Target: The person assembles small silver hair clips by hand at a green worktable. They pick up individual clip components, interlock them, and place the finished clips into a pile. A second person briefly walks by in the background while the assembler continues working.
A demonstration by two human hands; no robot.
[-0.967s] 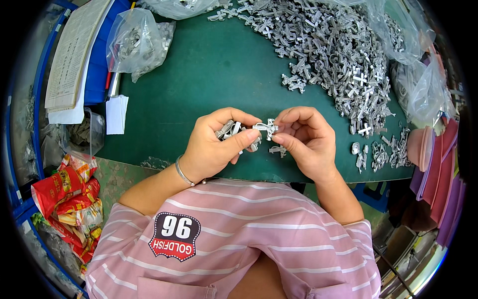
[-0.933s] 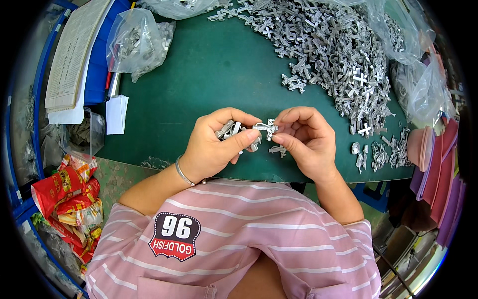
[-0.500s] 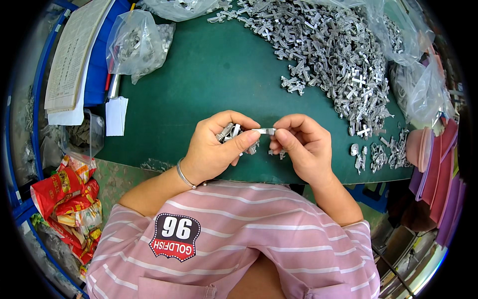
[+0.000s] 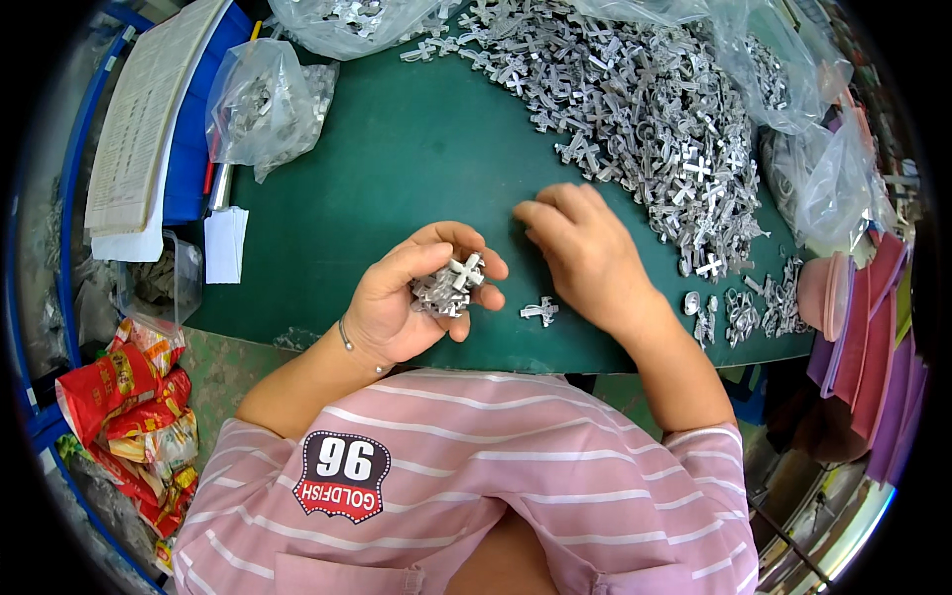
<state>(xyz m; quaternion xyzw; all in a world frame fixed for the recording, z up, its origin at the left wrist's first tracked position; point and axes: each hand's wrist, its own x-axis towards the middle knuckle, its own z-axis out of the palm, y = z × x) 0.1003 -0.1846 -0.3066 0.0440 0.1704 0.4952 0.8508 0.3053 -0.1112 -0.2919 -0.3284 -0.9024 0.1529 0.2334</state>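
Note:
My left hand [image 4: 392, 302] is palm up, its fingers curled around a clump of small silver metal crosses [image 4: 439, 290]. One cross stands out on top near the fingertips. My right hand [image 4: 587, 253] hovers over the table to the right and a little farther off, its fingers bent inward. Motion smears its fingertips, so whether they pinch anything cannot be seen. Between the hands, a small silver cross piece [image 4: 540, 311] lies on the green tabletop [image 4: 416, 149] near the front edge.
A big heap of silver crosses [image 4: 654, 119] covers the far right, with clear plastic bags [image 4: 823, 178] beside it. Small piles of metal pieces [image 4: 742, 315] lie near the right front edge. At left are a bag of parts [image 4: 270, 114], papers [image 4: 139, 129] and a plastic tub [image 4: 183, 278].
The hands have parted, having met earlier at a metal piece held between them. My right hand has moved up and away; my left hand has turned palm up, showing the clump.

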